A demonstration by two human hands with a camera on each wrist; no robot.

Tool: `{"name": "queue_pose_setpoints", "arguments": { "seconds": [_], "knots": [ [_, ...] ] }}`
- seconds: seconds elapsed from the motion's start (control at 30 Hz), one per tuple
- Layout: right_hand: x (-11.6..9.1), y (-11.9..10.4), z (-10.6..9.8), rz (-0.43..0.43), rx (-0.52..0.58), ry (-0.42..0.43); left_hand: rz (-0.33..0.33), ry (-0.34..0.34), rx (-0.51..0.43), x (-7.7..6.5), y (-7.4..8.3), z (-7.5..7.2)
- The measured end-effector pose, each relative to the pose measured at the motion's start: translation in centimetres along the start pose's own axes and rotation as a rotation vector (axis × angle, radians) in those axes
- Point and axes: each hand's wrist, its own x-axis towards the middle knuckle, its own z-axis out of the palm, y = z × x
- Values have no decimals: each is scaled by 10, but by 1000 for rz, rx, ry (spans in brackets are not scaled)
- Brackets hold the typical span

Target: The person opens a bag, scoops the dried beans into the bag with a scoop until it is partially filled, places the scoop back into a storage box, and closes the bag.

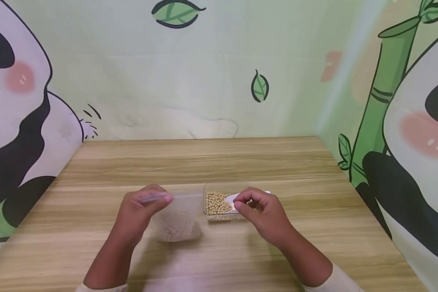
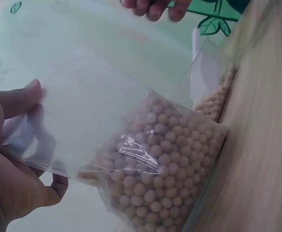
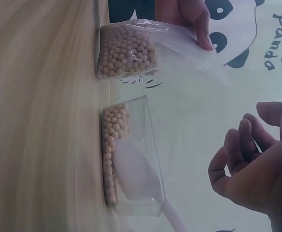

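A clear plastic bag (image 1: 179, 225), its lower part full of round beige beans, stands on the table. My left hand (image 1: 135, 211) pinches its top edge between thumb and fingers. Beside it on the right sits a clear rectangular box (image 3: 153, 145) holding more of the same beans (image 1: 217, 202). A white scoop (image 3: 136, 174) leans in those beans, its handle jutting past the rim. Above the box hovers my right hand (image 1: 266, 215), fingers loosely bent; in the right wrist view nothing lies between its thumb and fingertips, and it stays apart from the scoop.
The wood-grain table (image 1: 204, 162) carries the bag and the box near its middle. Behind it and at both sides stand walls (image 1: 211, 81) printed with pandas, bamboo and leaves.
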Motion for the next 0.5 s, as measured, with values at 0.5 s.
{"name": "queue_pose_setpoints", "arguments": {
  "seconds": [0.5],
  "knots": [
    [-3,4,-8,86,-22,64,-226,159,527,14,-10,-9]
  ]
}}
